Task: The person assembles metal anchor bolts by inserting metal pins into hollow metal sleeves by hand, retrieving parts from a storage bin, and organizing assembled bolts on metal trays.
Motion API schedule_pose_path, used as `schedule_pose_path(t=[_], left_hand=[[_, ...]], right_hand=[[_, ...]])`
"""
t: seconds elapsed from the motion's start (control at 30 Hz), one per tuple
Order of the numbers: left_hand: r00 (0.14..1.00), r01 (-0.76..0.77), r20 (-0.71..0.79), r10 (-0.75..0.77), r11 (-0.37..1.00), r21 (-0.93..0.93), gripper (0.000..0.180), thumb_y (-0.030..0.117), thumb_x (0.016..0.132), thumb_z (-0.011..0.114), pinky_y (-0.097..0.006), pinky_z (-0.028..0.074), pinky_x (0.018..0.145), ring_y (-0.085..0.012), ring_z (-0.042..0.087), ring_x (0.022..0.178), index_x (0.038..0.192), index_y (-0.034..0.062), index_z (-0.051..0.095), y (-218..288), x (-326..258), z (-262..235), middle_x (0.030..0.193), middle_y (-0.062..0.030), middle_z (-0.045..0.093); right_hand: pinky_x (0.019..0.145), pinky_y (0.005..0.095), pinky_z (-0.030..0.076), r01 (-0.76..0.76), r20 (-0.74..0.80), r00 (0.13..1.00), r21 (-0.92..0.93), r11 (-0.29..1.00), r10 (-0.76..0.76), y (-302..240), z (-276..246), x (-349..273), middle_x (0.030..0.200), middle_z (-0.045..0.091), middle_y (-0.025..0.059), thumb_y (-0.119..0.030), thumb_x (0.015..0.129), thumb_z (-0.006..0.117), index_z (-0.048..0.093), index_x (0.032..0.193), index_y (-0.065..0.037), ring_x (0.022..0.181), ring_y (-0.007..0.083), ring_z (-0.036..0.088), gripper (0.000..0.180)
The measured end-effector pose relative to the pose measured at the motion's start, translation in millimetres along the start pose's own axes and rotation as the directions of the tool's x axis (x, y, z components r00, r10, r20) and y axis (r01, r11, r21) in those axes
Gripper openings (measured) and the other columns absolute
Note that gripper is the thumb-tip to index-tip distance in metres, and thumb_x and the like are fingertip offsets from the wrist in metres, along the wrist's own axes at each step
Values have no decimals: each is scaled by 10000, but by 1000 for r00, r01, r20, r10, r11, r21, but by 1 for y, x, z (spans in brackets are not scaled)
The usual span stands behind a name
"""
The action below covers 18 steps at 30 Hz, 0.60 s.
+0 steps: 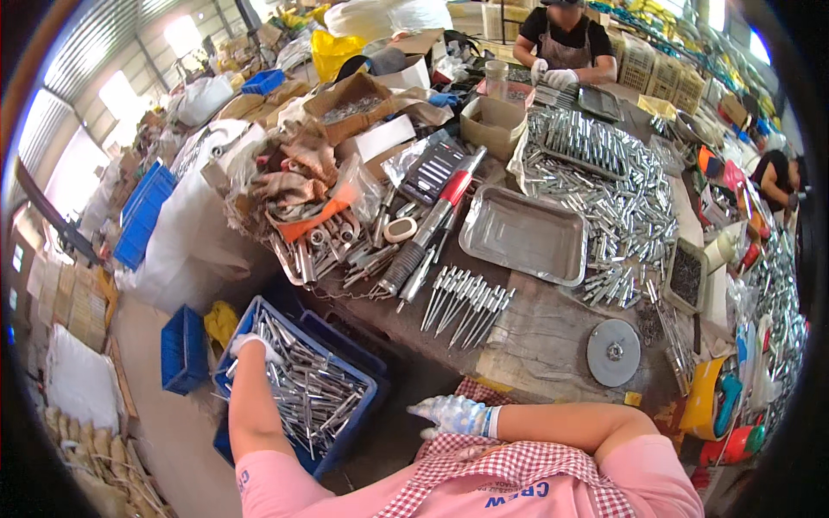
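Two gloved hands: left hand point(250, 345) grasping rods in blue crate point(367, 393); right hand point(453, 414) open, idle.

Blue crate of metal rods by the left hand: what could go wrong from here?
1. The left hand reaches into loose, crossed metal rods in the blue crate; ends could snag or poke the glove.
2. The row of rods lies near the table edge; a nudge might roll them off.
3. The right hand rests idle, steadying nothing.
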<state>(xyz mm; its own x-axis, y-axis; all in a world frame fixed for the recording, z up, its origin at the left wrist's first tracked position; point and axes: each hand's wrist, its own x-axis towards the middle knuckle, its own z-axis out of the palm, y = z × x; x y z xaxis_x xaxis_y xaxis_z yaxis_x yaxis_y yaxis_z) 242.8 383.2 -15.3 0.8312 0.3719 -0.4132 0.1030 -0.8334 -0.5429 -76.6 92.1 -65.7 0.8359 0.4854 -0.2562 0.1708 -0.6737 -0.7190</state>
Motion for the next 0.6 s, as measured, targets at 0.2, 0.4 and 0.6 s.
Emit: schedule_pose_path(t=[0.2,0.4,0.6], left_hand=[[989,-148,1,148,986,72,1113,573,466,825,-364,437,974,-231,479,1216,1325,2,407,2,4,7,1342,-140,460],[991,-131,-24,130,990,-56,983,499,497,801,-333,451,930,-235,552,1125,1248,-35,459,7,-5,10,1268,-146,526],[934,-357,-40,356,920,-163,710,450,483,781,-326,491,819,-277,638,919,984,-38,660,-12,20,8,994,-173,660]], right_hand=[[874,435,464,90,-65,994,-16,996,-90,4,-1,-5,1178,547,192,-402,832,550,462,1292,-72,1054,353,547,573],[807,429,496,175,-93,980,-48,983,-178,18,9,4,1090,594,177,-400,835,559,494,1260,-73,992,333,584,539],[748,440,507,217,-123,968,-42,975,-220,35,20,7,958,633,197,-210,848,492,589,1105,-43,897,346,623,323]])
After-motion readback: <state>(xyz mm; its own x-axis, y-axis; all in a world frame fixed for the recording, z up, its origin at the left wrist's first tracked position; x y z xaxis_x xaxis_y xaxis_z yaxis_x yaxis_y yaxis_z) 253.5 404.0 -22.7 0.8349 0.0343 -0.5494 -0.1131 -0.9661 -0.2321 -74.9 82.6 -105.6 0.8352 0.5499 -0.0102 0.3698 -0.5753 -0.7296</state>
